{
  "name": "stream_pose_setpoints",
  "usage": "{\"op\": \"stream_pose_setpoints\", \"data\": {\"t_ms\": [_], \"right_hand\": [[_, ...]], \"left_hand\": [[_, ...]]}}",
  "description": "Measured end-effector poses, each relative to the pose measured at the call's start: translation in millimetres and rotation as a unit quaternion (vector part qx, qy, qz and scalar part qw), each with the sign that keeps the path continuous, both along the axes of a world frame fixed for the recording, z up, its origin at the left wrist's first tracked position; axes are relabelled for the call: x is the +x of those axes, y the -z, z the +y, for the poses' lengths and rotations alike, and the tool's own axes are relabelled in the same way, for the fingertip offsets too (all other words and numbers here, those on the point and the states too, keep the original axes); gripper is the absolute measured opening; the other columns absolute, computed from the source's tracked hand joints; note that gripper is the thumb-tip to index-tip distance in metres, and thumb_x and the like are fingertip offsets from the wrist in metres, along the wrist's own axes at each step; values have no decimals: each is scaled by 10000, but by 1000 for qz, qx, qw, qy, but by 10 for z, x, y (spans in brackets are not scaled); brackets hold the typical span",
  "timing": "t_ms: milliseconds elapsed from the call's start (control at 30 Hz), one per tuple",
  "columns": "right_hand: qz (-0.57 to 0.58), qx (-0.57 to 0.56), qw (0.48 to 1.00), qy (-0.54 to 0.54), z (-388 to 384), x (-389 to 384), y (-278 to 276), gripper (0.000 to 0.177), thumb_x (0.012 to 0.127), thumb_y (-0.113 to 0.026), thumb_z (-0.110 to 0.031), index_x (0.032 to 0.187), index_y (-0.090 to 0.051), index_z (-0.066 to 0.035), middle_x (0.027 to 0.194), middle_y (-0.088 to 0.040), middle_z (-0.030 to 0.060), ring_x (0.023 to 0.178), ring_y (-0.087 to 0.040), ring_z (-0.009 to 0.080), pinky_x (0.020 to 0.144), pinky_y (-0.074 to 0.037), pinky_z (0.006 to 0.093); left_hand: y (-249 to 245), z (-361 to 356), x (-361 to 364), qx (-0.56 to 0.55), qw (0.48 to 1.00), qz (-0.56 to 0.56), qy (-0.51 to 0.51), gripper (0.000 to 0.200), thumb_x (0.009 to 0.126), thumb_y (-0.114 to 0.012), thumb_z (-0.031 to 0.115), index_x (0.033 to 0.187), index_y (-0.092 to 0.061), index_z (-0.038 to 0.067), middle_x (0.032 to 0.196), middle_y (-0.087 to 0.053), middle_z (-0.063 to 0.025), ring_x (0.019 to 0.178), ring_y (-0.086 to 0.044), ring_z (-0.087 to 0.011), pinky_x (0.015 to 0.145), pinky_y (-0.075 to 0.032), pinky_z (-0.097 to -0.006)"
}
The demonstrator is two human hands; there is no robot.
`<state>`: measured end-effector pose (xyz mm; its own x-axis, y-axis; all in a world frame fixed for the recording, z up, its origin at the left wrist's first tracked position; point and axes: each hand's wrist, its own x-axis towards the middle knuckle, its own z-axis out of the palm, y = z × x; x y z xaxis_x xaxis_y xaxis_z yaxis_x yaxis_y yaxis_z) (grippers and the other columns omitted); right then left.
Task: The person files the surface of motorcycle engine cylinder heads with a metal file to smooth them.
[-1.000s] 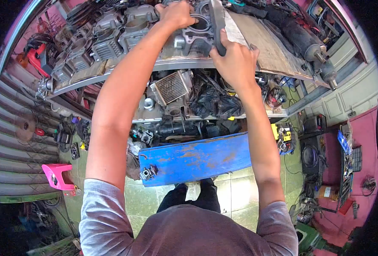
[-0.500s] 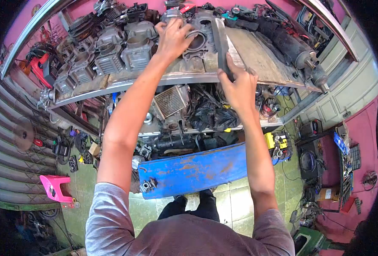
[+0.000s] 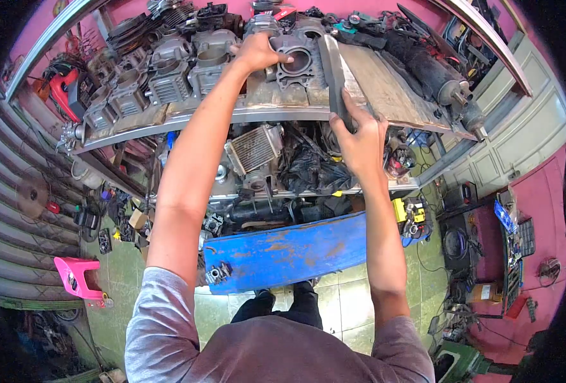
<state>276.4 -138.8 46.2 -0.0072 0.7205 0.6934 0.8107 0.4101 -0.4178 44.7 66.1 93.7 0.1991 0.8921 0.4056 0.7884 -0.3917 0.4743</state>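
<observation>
My left hand (image 3: 257,53) reaches over the upper shelf, its thumb stretched out to the bore of a grey engine cylinder block (image 3: 285,81). The other fingers are mostly hidden behind the hand, close to a metal engine part (image 3: 263,25). My right hand (image 3: 362,137) is closed around the near end of a long, flat dark-grey bar (image 3: 333,67). This bar lies tilted away from me, between the cylinder block and a wooden board (image 3: 375,80).
Several more cylinder blocks (image 3: 168,83) line the shelf's left side; an exhaust muffler (image 3: 433,73) lies at right. The shelf's metal front edge (image 3: 264,115) runs across. Below are a radiator (image 3: 255,150), black plastic, a blue bench (image 3: 289,252) and a pink stool (image 3: 78,277).
My left hand has drawn slightly back from the metal part behind, with its thumb now at the cylinder bore. My right hand keeps its hold on the bar. The view has shifted a little.
</observation>
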Motion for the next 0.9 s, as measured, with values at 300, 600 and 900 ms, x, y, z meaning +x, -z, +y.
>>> {"op": "stream_pose_setpoints", "data": {"t_ms": [300,600,900], "right_hand": [[-100,89,991,18,273,-241,-92,544,872,-684,-325,1372,-644,-114,695,-688,148,732,-674,300,1018,-337,527],[-120,100,987,22,-23,-218,107,579,863,-694,-303,1406,-609,-124,648,-684,99,728,-674,278,982,-338,529],[-100,112,989,14,-230,-547,305,612,878,-699,-282,1431,-585,-45,709,-670,111,708,-629,279,946,-353,443]], "left_hand": [[447,-474,117,260,959,-101,52,898,592,-955,407,1354,-589,103,1302,-623,-107,1321,-513,-324,1074,-345,-513],[556,-491,36,258,947,-150,121,888,623,-940,394,1385,-580,112,1348,-621,-101,1304,-546,-313,1066,-362,-499],[668,-617,-33,260,960,-85,66,938,614,-939,384,1413,-550,84,1486,-542,-130,1400,-481,-292,1103,-295,-470]]}}
